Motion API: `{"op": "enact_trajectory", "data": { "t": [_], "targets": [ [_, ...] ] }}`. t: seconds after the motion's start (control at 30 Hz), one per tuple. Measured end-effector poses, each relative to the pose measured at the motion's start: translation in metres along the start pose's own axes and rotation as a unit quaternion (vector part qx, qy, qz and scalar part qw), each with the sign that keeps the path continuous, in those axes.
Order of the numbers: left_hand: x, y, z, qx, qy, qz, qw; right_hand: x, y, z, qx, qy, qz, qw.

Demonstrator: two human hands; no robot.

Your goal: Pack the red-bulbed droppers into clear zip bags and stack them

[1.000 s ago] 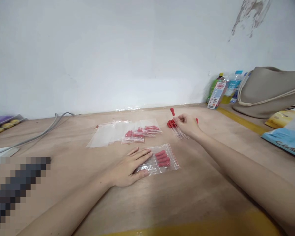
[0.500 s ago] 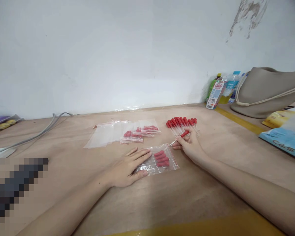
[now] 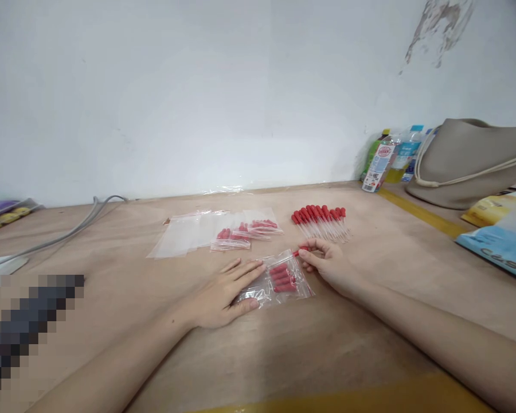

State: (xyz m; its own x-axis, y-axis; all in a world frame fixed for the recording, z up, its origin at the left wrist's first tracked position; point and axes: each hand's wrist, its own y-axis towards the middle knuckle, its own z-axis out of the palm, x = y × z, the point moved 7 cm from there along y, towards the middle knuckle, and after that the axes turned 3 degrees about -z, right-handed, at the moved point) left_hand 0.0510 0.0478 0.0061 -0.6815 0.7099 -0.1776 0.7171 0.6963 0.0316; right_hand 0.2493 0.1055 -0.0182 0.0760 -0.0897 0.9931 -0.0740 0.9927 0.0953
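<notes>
Bag (image 3: 264, 296) is pinned by spread left hand (image 3: 219, 293), dropper (image 3: 301, 250) pinched by right hand (image 3: 329, 265); bottles (image 3: 406, 152), sack (image 3: 477, 158) set near wall (image 3: 198, 103).

A clear bag (image 3: 264, 295) holds red-bulbed droppers (image 3: 284, 278), another dropper (image 3: 296, 253) at its mouth.

To my right I see a grey-brown bag (image 3: 477, 163) with a pale cord, several bottles (image 3: 406, 151) clustered just left of it. Nearer lies a blue package (image 3: 496, 244) lettered C&S. Over left, I make out a grey cable (image 3: 74, 229) and a purple-and-yellow pack (image 3: 15, 211). The pale wall (image 3: 189, 97) has a scuffed patch (image 3: 441, 26).
</notes>
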Motion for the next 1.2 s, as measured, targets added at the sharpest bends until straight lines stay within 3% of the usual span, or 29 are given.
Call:
{"op": "enact_trajectory", "data": {
  "t": [0.13, 0.27, 0.47, 0.67, 0.87, 1.2],
  "targets": [
    [-0.001, 0.0, 0.0, 0.006, -0.004, -0.002, 1.0, 0.001, -0.001, 0.008, 0.053, -0.028, 0.004, 0.998],
    [-0.001, 0.0, -0.002, 0.0, -0.009, -0.002, 1.0, 0.005, -0.003, 0.007, 0.049, -0.041, -0.026, 0.998],
    [-0.002, 0.0, -0.003, -0.009, -0.014, 0.007, 1.0, -0.002, -0.002, 0.02, 0.104, -0.054, -0.005, 0.993],
    [0.0, 0.0, -0.001, -0.001, -0.006, -0.005, 1.0, -0.001, 0.003, 0.033, 0.132, -0.051, -0.026, 0.99],
    [0.0, 0.0, 0.0, 0.001, -0.006, 0.001, 1.0, -0.001, 0.002, 0.027, 0.072, -0.131, -0.021, 0.989],
    [0.0, 0.0, 0.001, 0.001, 0.001, 0.003, 1.0, 0.0, -0.001, 0.008, 0.03, -0.131, 0.014, 0.991]
  ]
}}
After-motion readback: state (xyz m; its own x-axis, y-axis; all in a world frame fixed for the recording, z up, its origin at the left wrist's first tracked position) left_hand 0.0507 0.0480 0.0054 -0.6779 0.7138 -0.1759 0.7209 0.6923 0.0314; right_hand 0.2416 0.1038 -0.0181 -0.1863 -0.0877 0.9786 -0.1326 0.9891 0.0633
